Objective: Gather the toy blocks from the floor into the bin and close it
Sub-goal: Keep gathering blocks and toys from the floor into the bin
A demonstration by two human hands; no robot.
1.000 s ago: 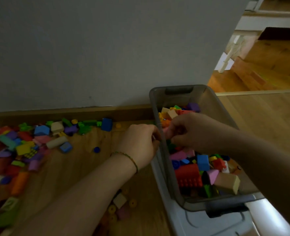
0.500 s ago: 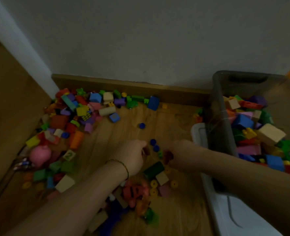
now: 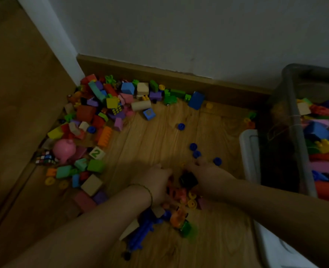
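Note:
Both my hands are down on the wooden floor over a small heap of blocks. My left hand point(image 3: 157, 182), with a thin bracelet at the wrist, curls over pink and orange pieces point(image 3: 176, 194). My right hand point(image 3: 208, 176) rests against a dark block point(image 3: 187, 179) lying between the two hands. The fingers are hidden, so neither grip is clear. Yellow rings point(image 3: 191, 203), a blue toy point(image 3: 143, 227) and a green piece point(image 3: 187, 228) lie just below the hands. The translucent grey bin point(image 3: 293, 105) stands at the right, partly filled with coloured blocks point(image 3: 320, 132).
A large pile of blocks point(image 3: 101, 113) fills the corner by the skirting board, with a pink pig toy point(image 3: 64, 149) and a puzzle cube point(image 3: 44, 157). Loose blue caps point(image 3: 195, 150) dot the floor. A white lid point(image 3: 248, 144) lies under the bin.
A second ago both hands were at the bin's rim over its blocks. They then dropped to the floor left of the bin and have now closed in around the small heap.

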